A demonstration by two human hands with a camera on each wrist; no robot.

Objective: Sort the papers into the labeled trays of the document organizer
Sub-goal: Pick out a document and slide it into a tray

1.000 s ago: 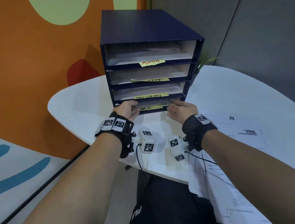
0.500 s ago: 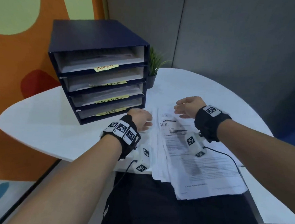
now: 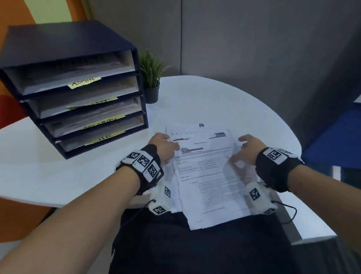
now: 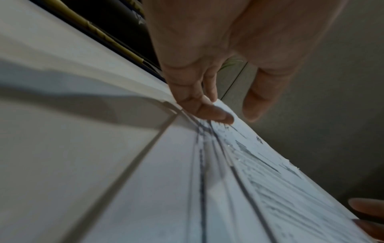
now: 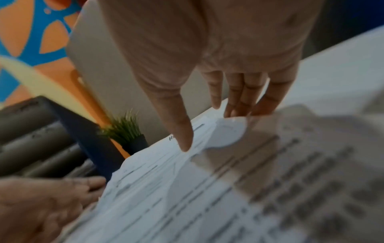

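The dark blue document organizer (image 3: 71, 49) stands at the table's left with four stacked trays holding papers; yellow notes read ADMIN (image 3: 83, 82), SECURITY (image 3: 102, 122) and HR (image 3: 106, 136), and the second tray's note is partly hidden. A stack of printed papers (image 3: 211, 179) lies in front of me, overhanging the table's near edge. My left hand (image 3: 164, 146) touches the stack's upper left edge, index finger on the top sheet (image 4: 239, 115), thumb held apart. My right hand (image 3: 247, 148) is spread on the upper right corner (image 5: 212, 131), thumb pressing down and fingertips curling the corner up.
A small potted plant (image 3: 151, 77) stands right behind the organizer's right side. The white round table (image 3: 218, 97) has bare surface beyond and to the right of the papers. Grey wall panels close the back. My dark-clothed lap lies under the table's near edge.
Both hands have left the front of the HR tray and moved back right onto the paper stack. My head view has swung right, so the organizer now sits at the left.
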